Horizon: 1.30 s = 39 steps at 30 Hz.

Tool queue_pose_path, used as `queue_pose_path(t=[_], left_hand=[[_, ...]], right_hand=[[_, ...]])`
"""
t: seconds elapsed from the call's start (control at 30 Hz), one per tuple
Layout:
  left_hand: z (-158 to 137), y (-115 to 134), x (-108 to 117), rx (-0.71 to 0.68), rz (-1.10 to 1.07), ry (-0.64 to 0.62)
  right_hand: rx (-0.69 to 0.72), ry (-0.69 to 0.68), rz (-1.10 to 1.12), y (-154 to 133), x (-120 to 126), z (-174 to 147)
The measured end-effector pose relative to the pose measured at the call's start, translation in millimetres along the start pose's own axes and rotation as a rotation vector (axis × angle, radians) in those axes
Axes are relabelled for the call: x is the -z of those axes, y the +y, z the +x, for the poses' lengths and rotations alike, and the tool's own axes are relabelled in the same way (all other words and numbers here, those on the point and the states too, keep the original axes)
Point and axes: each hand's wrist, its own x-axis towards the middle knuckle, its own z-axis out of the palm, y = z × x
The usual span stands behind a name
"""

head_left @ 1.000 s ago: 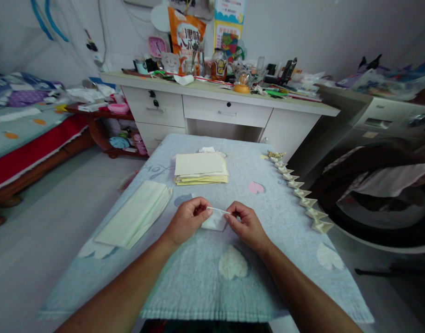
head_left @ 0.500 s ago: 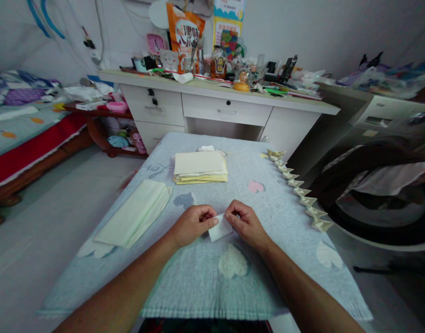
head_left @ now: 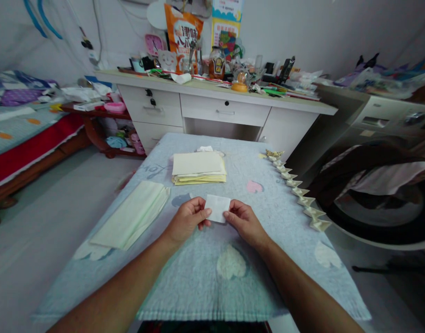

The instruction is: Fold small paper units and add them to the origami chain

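Note:
Between my hands is a small white piece of paper [head_left: 217, 208], held up a little above the cloth-covered table [head_left: 184, 286]. My left hand [head_left: 190, 216] pinches its left edge, thumb on the near face. My right hand [head_left: 243, 219] pinches the lower right edge the same way. Beyond the hands lies a stack of cream and yellow paper sheets [head_left: 197, 164]. To the left, a pale stack of long paper [head_left: 132, 215] lies at a slant. A row of folded paper pieces [head_left: 306, 201] runs along the table's right edge.
A patterned yellow-black object [head_left: 274, 153] sits at the far end of the folded row. Behind the table stands a white desk [head_left: 226, 111] crowded with items. A washing machine [head_left: 379, 120] with its door ajar is on the right, and a bed [head_left: 28, 152] on the left.
The paper has been turned upright and raised slightly away from me, so its whole face shows. My hands have moved apart to its two sides.

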Motion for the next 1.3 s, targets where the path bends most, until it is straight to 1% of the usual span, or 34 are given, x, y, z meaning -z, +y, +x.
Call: queue_pose_path(t=[0.17, 0.23, 0.37, 0.43, 0.6, 0.7, 0.77, 0.9, 1.1, 1.2, 1.3], left_hand=[[-1, -3, 3, -0.142, 0.269, -0.011], [0, -4, 3, -0.139, 0.262, -0.018], [1, -5, 2, -0.091, 0.120, -0.048], [0, -4, 1, -0.091, 0.115, -0.053], [-3, 1, -1, -0.123, 0.293, -0.059], [-5, 3, -2, -0.149, 0.401, -0.041], [-6, 3, -3, -0.177, 0.420, -0.035], [-6, 4, -4, -0.177, 0.395, -0.054], [-4, 3, -4, -0.148, 0.276, -0.082], [-4, 1, -3, -0.131, 0.187, -0.059], [-3, 0, -3, -0.112, 0.032, -0.015]], right_hand=[[-0.017, 0.002, -0.017, -2, 1, -1], [-0.015, -0.010, -0.044, -1, 2, -2], [0.012, -0.031, -0.143, 3, 0, -4], [0.044, -0.026, -0.167, 1, -1, -6], [0.156, 0.027, -0.283, -9, -2, -7], [0.210, 0.026, -0.360, -13, -1, -7], [0.228, 0.013, -0.385, -14, -1, -7], [0.228, -0.015, -0.387, -16, -3, -7], [0.117, -0.002, -0.295, -14, -2, -9], [0.061, -0.002, -0.233, -11, 0, -9], [0.032, -0.080, -0.113, -10, 0, -9]])
